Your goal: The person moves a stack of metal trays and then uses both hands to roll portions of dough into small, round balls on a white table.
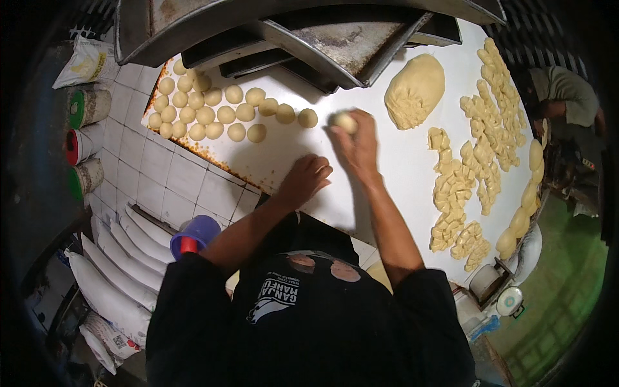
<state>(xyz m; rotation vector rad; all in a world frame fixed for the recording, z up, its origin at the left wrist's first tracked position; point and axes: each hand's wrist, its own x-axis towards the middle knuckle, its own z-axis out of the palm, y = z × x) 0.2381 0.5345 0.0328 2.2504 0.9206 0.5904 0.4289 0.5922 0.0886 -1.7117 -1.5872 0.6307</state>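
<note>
My right hand (358, 147) is at the middle of the white table (284, 151), its fingers wrapped round a pale dough ball (345, 122). Left of it and closer to me, my left hand (303, 182) has curled fingers; whether anything is under them is hidden. Several smooth dough balls (205, 115) lie in loose rows toward the table's left end, with the nearest single ball (307, 118) just left of my right hand. Beyond my right hand sits a big lump of dough (418, 90). Cut dough pieces (453, 200) spread over the table's right side.
Metal trays (348, 48) are stacked along the far edge. Longer dough rolls (521, 222) line the right edge, where another person (567, 97) is bent over. Beside the table at left stand lidded buckets (90, 106), white sacks (109, 293) and a purple bucket (200, 231).
</note>
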